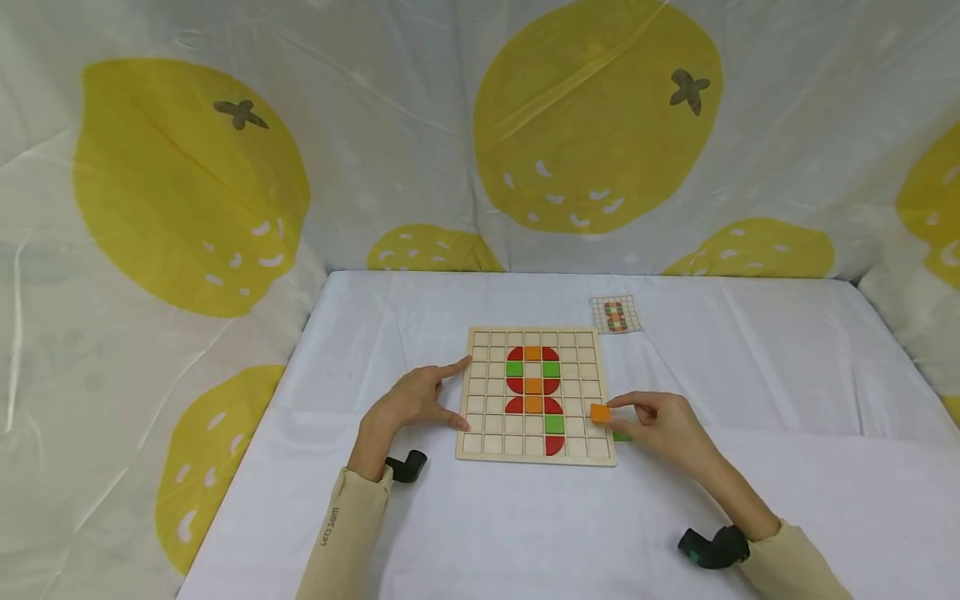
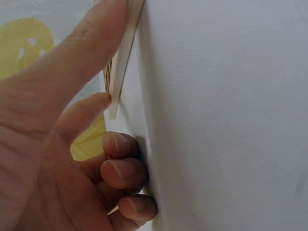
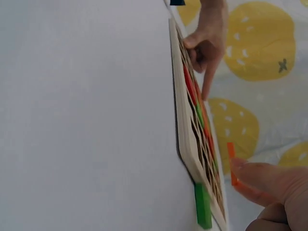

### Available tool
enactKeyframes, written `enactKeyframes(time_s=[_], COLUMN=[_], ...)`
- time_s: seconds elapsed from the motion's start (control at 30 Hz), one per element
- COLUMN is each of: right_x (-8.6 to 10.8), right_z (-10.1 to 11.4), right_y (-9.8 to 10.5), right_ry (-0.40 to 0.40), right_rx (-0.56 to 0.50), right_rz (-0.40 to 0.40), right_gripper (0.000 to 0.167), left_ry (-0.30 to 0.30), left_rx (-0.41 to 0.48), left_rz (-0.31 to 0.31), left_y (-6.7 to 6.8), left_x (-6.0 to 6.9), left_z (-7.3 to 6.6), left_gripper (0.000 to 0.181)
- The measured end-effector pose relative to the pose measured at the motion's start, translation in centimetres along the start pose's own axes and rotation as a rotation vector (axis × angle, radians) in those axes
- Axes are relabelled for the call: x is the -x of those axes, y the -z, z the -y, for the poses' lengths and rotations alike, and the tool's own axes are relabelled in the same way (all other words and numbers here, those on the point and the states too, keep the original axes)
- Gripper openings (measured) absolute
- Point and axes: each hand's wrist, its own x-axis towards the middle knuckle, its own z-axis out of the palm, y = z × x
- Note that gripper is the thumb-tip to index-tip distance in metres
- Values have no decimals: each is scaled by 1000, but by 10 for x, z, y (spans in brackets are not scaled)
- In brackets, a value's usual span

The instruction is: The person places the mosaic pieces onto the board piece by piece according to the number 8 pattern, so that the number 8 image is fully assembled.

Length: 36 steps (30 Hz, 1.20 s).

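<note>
A wooden grid board (image 1: 491, 446) lies on the white cloth, with red rounded tiles (image 1: 554, 447), green square tiles (image 1: 553, 424) and orange square tiles (image 1: 532, 404) set in its middle cells. Along the board's left edge, my left hand (image 1: 408, 402) touches with a spread thumb and index finger; its other fingers curl beneath, as the left wrist view shows. My right hand (image 1: 663, 425) pinches an orange square tile (image 1: 600, 413) between thumb and index finger, over the board's right edge. Partly under that hand, a green tile (image 3: 203, 206) sits against the board's right side.
A small card (image 1: 617, 314) printted with a gridded tile pattern lies beyond the board's far right corner. White cloth (image 1: 787, 358) covers the table. Behind and to the left hangs a curtain (image 1: 390, 125) with large yellow lemons. Each wrist wears a black device (image 1: 714, 547).
</note>
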Motion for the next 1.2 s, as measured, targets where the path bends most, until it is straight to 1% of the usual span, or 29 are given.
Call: enactKeyframes(time_s=[0.13,0.3,0.43,0.57,0.67,0.87,1.0,1.2], right_x=[-1,1,0,0,0,1,2,1], right_z=[13,25,33,38,42,44,43,44], right_y=[-19,-38,-49,-59,-64,-66,-68,-74], right_ry=[35,49,73,92,100,112,117,146], right_rx=[-32,-92,-114,-87,-75,-94,-104,-92], right_rz=[51,116,136,143,150,158,143,120], right_gripper=[25,24,23,22,23,22,22,22], left_ry=[1,-2,-5,-12,-13,-13,-14,-17], left_rx=[4,5,-3,-10,-13,-14,-16,-2], left_rz=[-2,-4,-6,-11,-10,-6,-7,-10], left_y=[0,-1,-1,0,0,0,0,0], left_x=[1,1,1,1,0,0,1,1], left_z=[0,1,2,1,1,1,1,0], left_gripper=[114,114,114,113,113,113,113,113])
